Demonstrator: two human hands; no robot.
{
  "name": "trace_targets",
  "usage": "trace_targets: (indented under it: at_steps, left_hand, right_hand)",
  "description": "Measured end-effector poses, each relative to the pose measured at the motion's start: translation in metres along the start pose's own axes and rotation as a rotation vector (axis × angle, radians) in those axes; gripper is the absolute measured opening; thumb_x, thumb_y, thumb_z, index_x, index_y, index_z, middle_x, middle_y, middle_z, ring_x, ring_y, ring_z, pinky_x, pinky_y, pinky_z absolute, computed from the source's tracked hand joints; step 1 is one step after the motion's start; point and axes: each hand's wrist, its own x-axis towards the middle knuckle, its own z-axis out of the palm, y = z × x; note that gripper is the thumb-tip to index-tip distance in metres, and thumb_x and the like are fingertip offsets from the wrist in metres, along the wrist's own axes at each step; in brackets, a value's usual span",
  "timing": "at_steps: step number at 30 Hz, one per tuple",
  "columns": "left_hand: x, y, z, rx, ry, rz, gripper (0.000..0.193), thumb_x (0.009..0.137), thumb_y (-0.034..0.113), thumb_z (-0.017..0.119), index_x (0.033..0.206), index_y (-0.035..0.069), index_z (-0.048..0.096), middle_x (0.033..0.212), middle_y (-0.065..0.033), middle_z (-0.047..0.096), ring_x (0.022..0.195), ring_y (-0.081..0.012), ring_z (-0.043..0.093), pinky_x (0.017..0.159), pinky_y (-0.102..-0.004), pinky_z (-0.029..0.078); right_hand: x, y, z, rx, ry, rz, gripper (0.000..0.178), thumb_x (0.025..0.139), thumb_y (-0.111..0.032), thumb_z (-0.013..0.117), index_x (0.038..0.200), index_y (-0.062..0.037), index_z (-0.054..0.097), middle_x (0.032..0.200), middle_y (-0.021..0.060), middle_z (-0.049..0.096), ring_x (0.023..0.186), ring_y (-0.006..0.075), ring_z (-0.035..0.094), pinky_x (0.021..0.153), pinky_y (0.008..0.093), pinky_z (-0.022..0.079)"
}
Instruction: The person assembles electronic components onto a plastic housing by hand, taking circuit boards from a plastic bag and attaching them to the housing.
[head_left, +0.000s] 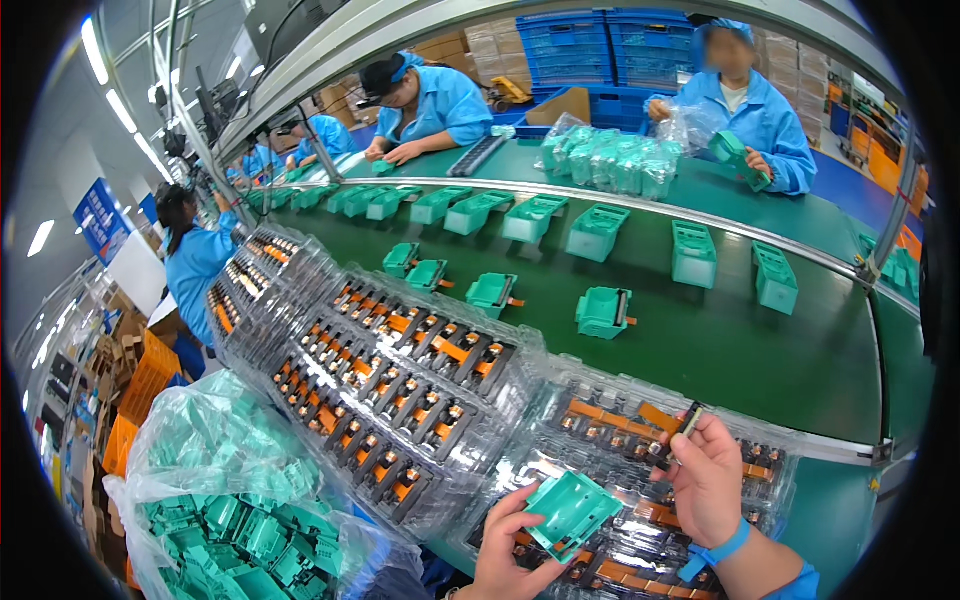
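The left hand [508,552] grips a green housing [574,510]; to its right, the right hand [708,488] pinches a small black part [691,417] with an orange strip [657,417]. A clear tray [534,452] lies beneath both; beyond them, more housings [603,313] line a belt [740,350].

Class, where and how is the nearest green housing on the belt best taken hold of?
Probably pinch the green housing by its left wall, coming from above left: its right edge carries a dark strip and protruding orange tab, and it stands apart from its neighbours.
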Motion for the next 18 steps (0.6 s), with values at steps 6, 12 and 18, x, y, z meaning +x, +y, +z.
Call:
trace_targets:
  at_steps: [6,12,18]
  left_hand:
    - [-0.006,-0.003,-0.005,0.134,0.014,-0.059,0.056,0.070,0.002,0.074,0.115,0.006,0.042,0.133,-0.0200,0.034,0.118,-0.0333,0.044,0.090,-0.0384,0.044]
    - [-0.005,0.000,-0.006,0.321,-0.082,0.005,0.053,0.064,0.004,0.073,0.110,0.003,0.046,0.128,-0.0244,0.041,0.116,-0.0397,0.043,0.093,-0.0437,0.039]
    - [-0.004,0.003,-0.007,0.348,-0.098,0.039,0.052,0.065,0.005,0.072,0.111,0.004,0.047,0.130,-0.0240,0.040,0.117,-0.0412,0.042,0.093,-0.0462,0.039]
  right_hand:
    - [0.010,-0.001,-0.004,0.012,0.004,-0.058,0.025,0.087,-0.007,0.056,0.112,-0.0039,0.050,0.093,0.0054,0.060,0.087,0.0115,0.058,0.063,0.0296,0.052]
    - [0.012,0.005,-0.011,0.041,-0.037,-0.032,0.023,0.087,-0.005,0.057,0.108,-0.0029,0.052,0.095,0.0057,0.060,0.087,0.0126,0.059,0.061,0.0298,0.052]
    - [0.011,0.003,-0.009,0.053,-0.049,-0.020,0.022,0.086,-0.005,0.057,0.108,-0.0029,0.052,0.094,0.0057,0.060,0.085,0.0125,0.059,0.060,0.0290,0.052]
